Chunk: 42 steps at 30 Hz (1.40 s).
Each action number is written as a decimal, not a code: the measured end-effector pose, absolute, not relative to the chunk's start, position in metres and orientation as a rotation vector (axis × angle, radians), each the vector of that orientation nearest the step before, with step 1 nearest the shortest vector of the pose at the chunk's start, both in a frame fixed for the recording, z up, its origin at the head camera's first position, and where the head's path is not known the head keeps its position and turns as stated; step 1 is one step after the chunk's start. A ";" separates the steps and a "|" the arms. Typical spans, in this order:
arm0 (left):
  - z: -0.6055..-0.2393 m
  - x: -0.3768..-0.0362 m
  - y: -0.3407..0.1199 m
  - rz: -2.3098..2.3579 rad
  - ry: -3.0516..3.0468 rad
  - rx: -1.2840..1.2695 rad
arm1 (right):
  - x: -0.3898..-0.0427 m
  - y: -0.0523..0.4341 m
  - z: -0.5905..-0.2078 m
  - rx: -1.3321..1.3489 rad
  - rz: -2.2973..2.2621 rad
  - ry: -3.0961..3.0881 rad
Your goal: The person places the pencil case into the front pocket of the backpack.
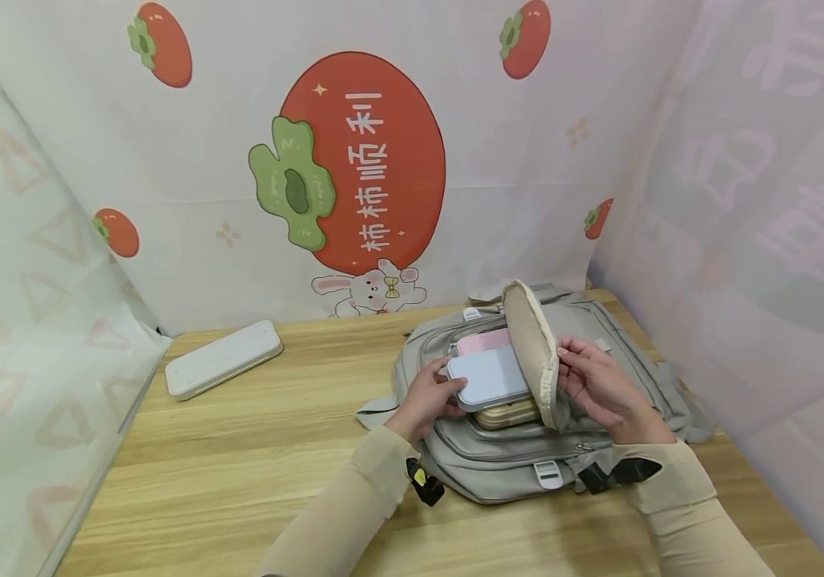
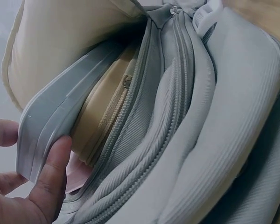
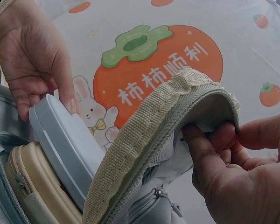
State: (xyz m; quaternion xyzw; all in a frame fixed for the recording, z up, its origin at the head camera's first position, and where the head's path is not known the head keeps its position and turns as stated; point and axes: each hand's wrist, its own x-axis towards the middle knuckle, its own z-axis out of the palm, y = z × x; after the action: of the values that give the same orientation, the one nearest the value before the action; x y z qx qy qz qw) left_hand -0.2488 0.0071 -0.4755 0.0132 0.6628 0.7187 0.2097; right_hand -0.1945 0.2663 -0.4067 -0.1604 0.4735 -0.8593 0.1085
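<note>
- L hand pinching the lt blue case by one end, thumb on one side, fingers on the other
- case is at the mouth of the open pocket, partly under the raised flap
- R hand has the flap's edge pinched btw
- tan zip case + sth pink right w/ it
- gray backpack lying on wood table
- white case on table's L side, well apart fwiw

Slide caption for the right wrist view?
Left-hand grip on a blue case beside a tan case, right-hand grip on the backpack flap.
</note>
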 end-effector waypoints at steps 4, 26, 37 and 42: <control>-0.475 -0.249 0.007 1.987 1.850 0.035 | -0.194 0.265 -0.407 -0.457 -2.523 1.406; -0.475 -0.253 0.022 1.894 1.912 0.075 | -0.189 0.267 -0.412 -0.451 -2.551 1.361; -0.476 -0.251 0.034 1.855 1.942 0.043 | -0.188 0.268 -0.413 -0.472 -2.550 1.345; -0.478 -0.250 0.038 1.847 1.961 0.081 | -0.188 0.268 -0.414 -0.448 -2.538 1.375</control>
State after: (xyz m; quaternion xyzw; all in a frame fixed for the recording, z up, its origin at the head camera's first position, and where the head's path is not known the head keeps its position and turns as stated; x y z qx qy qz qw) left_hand -0.2500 0.0375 -0.4780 0.0295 0.7096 0.6683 0.2215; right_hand -0.1881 0.2678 -0.4139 -0.1525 0.4680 -0.8635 0.1101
